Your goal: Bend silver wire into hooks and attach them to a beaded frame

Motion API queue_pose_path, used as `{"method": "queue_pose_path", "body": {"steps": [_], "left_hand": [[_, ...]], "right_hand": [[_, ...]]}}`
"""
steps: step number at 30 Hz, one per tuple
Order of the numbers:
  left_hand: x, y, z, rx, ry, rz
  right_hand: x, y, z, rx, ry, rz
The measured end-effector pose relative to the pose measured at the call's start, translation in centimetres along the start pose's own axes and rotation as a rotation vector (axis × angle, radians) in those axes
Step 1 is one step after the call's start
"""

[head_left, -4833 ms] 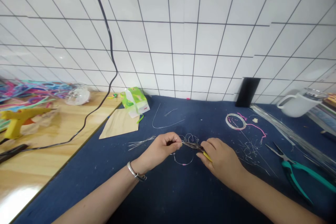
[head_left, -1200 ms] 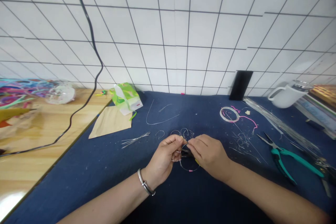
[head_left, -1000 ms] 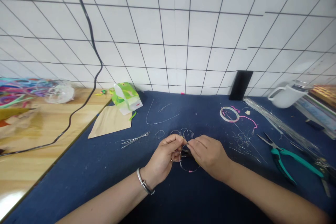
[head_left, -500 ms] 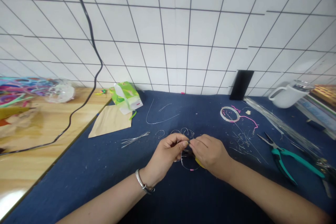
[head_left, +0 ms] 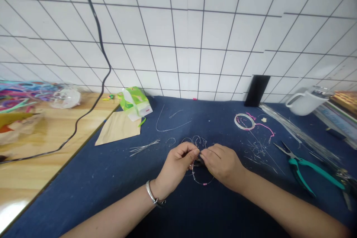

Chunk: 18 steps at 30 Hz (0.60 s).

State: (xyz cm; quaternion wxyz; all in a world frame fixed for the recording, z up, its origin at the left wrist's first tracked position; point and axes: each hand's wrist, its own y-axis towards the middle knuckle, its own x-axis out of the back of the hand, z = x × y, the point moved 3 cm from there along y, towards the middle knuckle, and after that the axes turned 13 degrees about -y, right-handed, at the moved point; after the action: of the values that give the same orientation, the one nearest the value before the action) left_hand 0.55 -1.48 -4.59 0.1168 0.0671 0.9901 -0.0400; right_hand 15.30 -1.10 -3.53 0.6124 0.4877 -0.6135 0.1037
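Observation:
Both hands meet low in the middle of the head view over a thin wire loop (head_left: 198,182) that carries a few small pink beads (head_left: 205,184). My left hand (head_left: 178,161) is closed, thumb and forefinger pinching the wire at the loop's top. My right hand (head_left: 223,163) is closed too, its fingertips pinching right beside the left ones. A dark, narrow tool part (head_left: 198,162) shows between the hands; the rest of it is hidden by my right hand. Several bent wire pieces (head_left: 199,141) lie just beyond my fingers.
At right lie teal-handled pliers (head_left: 298,160), wire scraps (head_left: 258,148), a bundle of long wires (head_left: 301,130) and a round bead dish (head_left: 236,122). A white mug (head_left: 304,103) stands behind. Left are straight wires (head_left: 145,147), a brown paper piece (head_left: 118,128) and a green tissue pack (head_left: 136,100).
The beaded wire loop hangs slightly lower and has turned a little between my fingers. A yellow part seen under my right hand is now out of sight.

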Motion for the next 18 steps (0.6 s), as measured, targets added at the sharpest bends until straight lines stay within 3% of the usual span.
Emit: {"method": "queue_pose_path", "body": {"steps": [18], "left_hand": [[0.0,-0.3,-0.2,-0.058,-0.020,0.050]], "right_hand": [[1.1,0.4,0.1,-0.041,0.077,-0.055]]}}
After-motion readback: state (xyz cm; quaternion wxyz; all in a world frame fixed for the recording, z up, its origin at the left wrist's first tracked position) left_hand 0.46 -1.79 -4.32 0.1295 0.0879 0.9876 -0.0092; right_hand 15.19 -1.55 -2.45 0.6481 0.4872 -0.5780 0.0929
